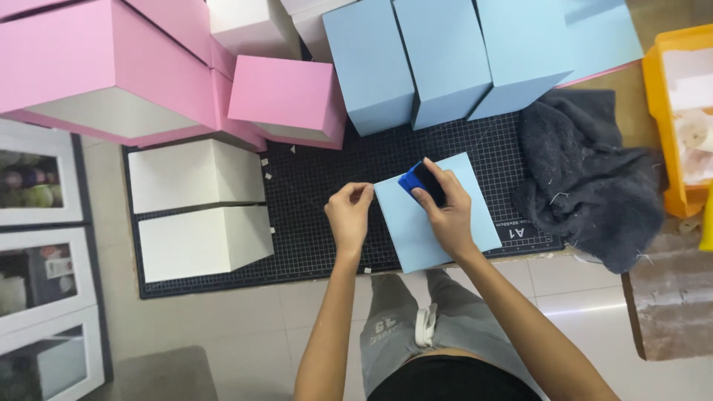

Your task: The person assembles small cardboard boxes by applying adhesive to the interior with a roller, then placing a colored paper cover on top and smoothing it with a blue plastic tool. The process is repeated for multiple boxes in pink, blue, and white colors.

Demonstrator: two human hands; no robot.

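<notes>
The blue box (438, 223) lies on the black mat (319, 186), in front of the person. The left hand (349, 214), fingers pinched at its left edge, could let it skid (a light box). The right hand (445, 208) grips a blue scraper (417, 180); tilted, it might crease the face.

Light blue sheet (438, 223) under my right grip (445, 208) looks like matt card/paper, smooth, no shine. Blue block (416, 180) in that grip: plastic w/ a dark face, slight gloss. Cutting mat (319, 193) = black, matt, rubbery-looking, printed w/ a fine grid. Blue boxes (438, 59), pink boxes (111, 59) and white boxes (197, 215): smooth matt card. Dark grey cloth (587, 178) is fuzzy, rough, w/ lint. Yellow tray (657, 111): glossy plastic. Floor (594, 297): smooth tile, shiny.
</notes>
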